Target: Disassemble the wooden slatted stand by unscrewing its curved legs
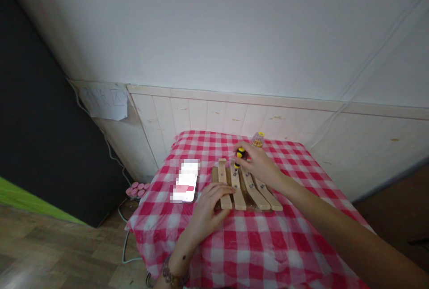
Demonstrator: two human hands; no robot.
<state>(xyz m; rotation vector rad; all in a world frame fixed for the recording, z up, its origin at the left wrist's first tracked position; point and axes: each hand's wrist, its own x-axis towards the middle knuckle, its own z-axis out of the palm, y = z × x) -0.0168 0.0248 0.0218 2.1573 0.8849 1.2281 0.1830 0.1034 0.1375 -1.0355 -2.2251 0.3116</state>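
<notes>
My right hand [259, 161] grips a short screwdriver [240, 152] with a black and yellow handle. Its tip points down at a screw on the second wooden strip from the left [238, 197]. Several pale wooden strips with dark screws lie side by side across a brown board [215, 173], and the rightmost strips slant. My left hand [211, 202] holds the leftmost wooden strip [222, 166], its fingers laid across and reaching the second one, the thumb by the near end. Part of the strips is hidden under my hands.
Left of the board lies a phone [187, 182] with a lit, blurred screen. A small clear container with yellow parts [258, 139] stands behind my right hand. The red-and-white checked tablecloth [248, 249] covers the table against the wall. Pink round items [136, 189] and a cable are at the left.
</notes>
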